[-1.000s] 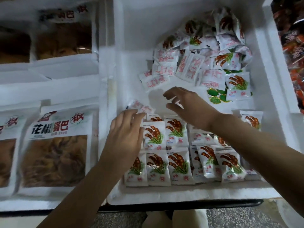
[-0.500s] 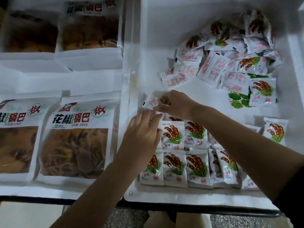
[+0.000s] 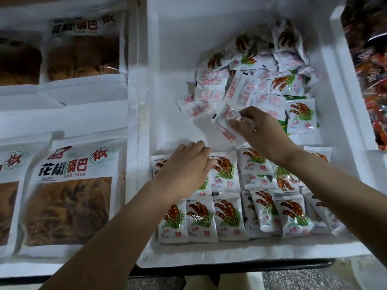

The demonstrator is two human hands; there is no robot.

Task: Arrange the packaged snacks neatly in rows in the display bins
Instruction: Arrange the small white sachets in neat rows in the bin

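Just beyond the arranged rows [image 3: 226,218], the right hand [image 3: 259,131] pinched one snack packet [image 3: 227,132] by its edge; the left hand [image 3: 186,170] lay flat, fingers relaxed, on those rows.

White snack packets [image 3: 228,218] printed brown and green lie face-up in rows at the foam bin's [image 3: 167,59] near end. A loose pile [image 3: 251,80] fills its far right. The right hand [image 3: 259,130] pinches one tilted packet [image 3: 227,127].
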